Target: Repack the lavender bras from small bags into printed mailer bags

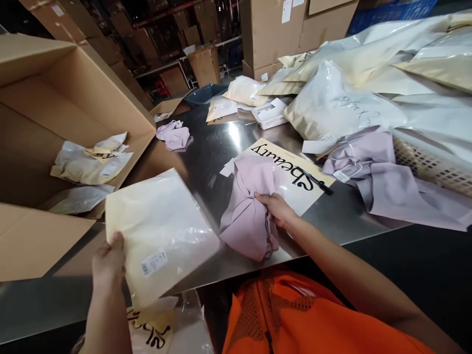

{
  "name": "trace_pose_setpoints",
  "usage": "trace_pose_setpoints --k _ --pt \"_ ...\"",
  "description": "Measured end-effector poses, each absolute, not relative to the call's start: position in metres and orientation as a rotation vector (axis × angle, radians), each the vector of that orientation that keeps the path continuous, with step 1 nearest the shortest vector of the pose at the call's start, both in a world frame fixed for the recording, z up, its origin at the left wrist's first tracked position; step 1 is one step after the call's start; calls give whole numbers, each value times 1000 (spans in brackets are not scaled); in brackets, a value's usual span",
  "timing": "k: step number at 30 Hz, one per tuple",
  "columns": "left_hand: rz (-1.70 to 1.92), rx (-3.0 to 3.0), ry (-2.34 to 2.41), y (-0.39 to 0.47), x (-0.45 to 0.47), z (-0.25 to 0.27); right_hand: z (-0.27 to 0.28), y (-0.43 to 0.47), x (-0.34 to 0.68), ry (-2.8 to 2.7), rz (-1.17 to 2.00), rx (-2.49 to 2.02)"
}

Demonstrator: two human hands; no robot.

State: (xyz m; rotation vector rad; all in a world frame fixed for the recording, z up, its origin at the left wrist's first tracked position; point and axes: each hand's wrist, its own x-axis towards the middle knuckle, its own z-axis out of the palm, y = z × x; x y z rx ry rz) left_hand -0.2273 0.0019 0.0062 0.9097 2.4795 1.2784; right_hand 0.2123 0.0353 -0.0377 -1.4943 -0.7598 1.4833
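My left hand pinches the left edge of a flat plastic mailing bag, cream on its left side, with a white barcode label near its lower edge. To the right, my right hand grips a bunched lilac garment with its thumb and fingers on the cloth. Under and behind the garment lies a second bag printed with "Sbeauty" in black. A black marker pen rests across that bag's right end. Another lilac garment with a white tag drapes over the table's right side.
An open cardboard box with several packed bags stands at left. A small lilac cloth lies near it on the metal table. Stuffed bags pile over a perforated basket at right. A white tray sits behind.
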Motion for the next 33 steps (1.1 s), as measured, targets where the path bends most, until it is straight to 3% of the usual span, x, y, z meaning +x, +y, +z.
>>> trace_pose_setpoints --k 6,9,11,13,16,21,25,28,33 --pt "1106 490 2872 -3 -240 -9 -14 62 240 -1369 1470 -1564" --pt "1420 1185 2887 -12 -201 -18 -4 73 237 -1651 1320 -1590" --pt "1458 1942 2471 -18 -153 -22 1 74 235 -1740 1132 -1630" --pt "1251 2444 1966 -23 -95 -24 6 64 233 -1790 885 -1665" --pt "1023 2777 1364 -18 -15 -26 9 33 230 -1915 451 -1748" --pt "800 2473 1300 16 52 -41 -15 -23 216 -2331 194 -1836" --pt "877 2265 1355 31 57 -43 -32 -36 218 -2319 278 -1641" --pt "1076 2011 1488 33 28 -27 -31 -29 245 -1734 518 -1425" --pt "1678 1102 1791 25 -62 -7 -40 -15 319 -756 438 -1418"
